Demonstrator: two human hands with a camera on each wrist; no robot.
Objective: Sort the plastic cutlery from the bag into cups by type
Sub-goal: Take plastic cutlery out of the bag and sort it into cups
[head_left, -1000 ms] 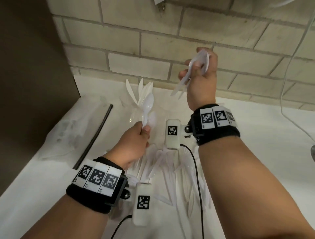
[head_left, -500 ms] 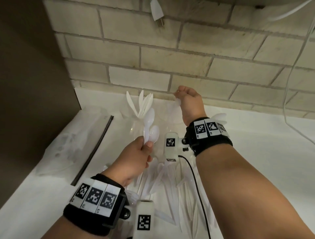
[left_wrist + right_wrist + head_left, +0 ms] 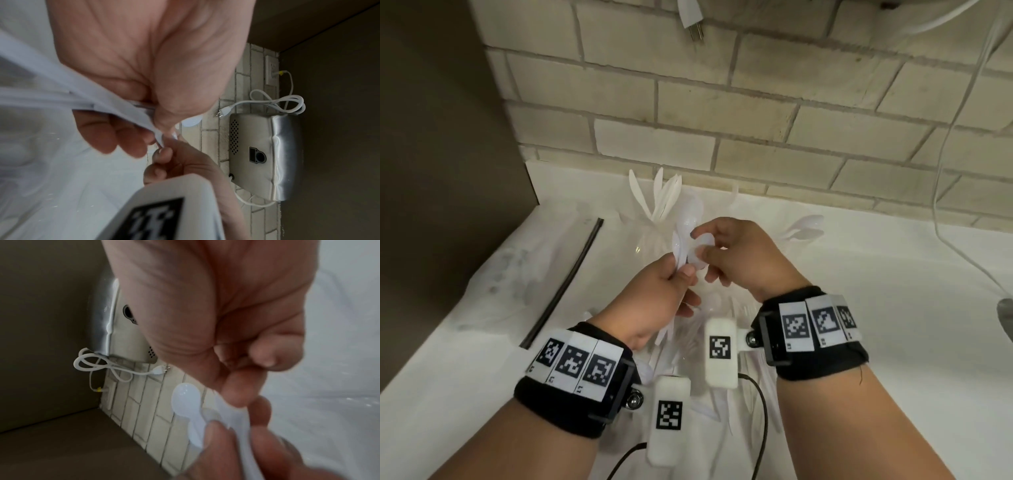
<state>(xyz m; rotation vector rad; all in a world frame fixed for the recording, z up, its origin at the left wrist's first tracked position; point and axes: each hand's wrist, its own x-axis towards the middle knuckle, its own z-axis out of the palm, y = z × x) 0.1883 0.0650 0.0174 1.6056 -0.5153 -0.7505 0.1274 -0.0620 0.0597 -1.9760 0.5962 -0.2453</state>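
My left hand (image 3: 681, 272) grips a small bunch of white plastic spoons (image 3: 683, 229) by their handles, bowls up. In the left wrist view the handles (image 3: 115, 105) run through its curled fingers. My right hand (image 3: 700, 245) meets it from the right and pinches one spoon bowl (image 3: 185, 400) between thumb and forefinger. Behind them a clear cup (image 3: 650, 236) holds knives (image 3: 661, 195). To the right, more spoons (image 3: 804, 228) stick out of another cup. Loose cutlery (image 3: 688, 346) lies on the counter under my wrists.
The crumpled clear bag (image 3: 517, 270) with its black zip strip (image 3: 565, 284) lies on the left of the white counter (image 3: 893, 308). A brick wall (image 3: 756, 113) and a dark panel (image 3: 431, 137) close the corner. A loose plug (image 3: 693, 20) and a white cord (image 3: 948, 171) hang above.
My right hand went from held high with cutlery, down to the cups at the back, then across to the spoons in my left hand. The left hand stayed put.
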